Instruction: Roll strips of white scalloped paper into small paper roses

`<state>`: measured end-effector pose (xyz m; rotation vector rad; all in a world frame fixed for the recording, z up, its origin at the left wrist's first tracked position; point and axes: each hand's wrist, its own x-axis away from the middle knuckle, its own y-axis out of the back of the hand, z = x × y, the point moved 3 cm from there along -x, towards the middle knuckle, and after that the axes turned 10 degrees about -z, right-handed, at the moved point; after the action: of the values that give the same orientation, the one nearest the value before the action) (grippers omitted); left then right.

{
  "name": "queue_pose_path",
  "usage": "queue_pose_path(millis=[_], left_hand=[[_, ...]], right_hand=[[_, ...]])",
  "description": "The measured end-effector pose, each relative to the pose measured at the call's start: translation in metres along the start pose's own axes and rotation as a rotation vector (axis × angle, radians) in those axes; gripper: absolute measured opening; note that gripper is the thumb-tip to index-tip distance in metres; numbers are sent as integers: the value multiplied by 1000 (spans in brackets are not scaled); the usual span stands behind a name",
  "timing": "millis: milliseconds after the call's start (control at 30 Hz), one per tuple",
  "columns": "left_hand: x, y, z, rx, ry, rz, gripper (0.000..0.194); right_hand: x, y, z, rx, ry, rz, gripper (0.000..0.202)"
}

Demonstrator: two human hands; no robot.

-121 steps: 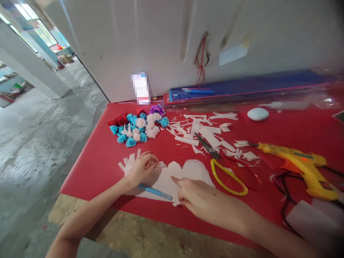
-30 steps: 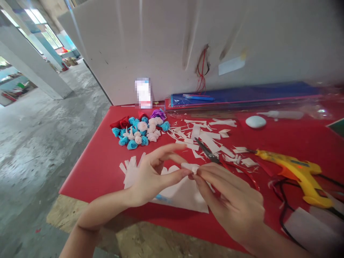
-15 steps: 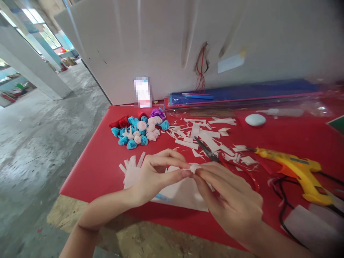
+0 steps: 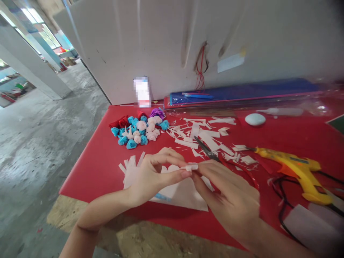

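A pale upright panel stands behind the red tabletop, which carries everything else. Along its back lies a long clear plastic wrapper with a blue sheet inside. White sheets lie near the front edge, below both hands. The left hand and right hand meet above them, thumbs and fingers pinched together on one small white piece. To the right rests a yellow glue gun; at the left back is a heap of blue, white, red and purple flowers, just beside white scraps. Scissors lie across the scraps' near side, partly hidden by the right hand. Behind the glue gun are a translucent bottle, contents too faint to tell, and a white egg-shaped object. A blue pen lies on the sheets. Smallest is the white piece, held between the two hands' fingertips; the step seems to be rolling or folding it, which calls for light, steady finger pressure.
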<state>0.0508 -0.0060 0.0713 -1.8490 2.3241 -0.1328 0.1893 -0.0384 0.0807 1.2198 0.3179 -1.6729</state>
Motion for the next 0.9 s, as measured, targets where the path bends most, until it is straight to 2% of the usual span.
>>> queue_pose_path(millis=[167, 267, 533, 667, 767, 900], left_hand=[[-1, 1, -2, 3, -15, 23, 10], [-2, 0, -3, -17, 8, 26, 7], [-3, 2, -5, -97, 3, 6, 3], [-3, 2, -3, -4, 92, 14, 8], [-4, 4, 2, 121, 169, -50, 17], [-5, 4, 6, 133, 121, -13, 7]], right_hand=[[1, 2, -3, 80, -115, 34, 12], [1, 2, -2, 38, -131, 50, 6], [0, 0, -1, -13, -182, 44, 8], [1, 4, -6, -69, -387, 70, 9], [1, 5, -8, -211, -576, 67, 9], [1, 4, -9, -392, -729, 46, 11]])
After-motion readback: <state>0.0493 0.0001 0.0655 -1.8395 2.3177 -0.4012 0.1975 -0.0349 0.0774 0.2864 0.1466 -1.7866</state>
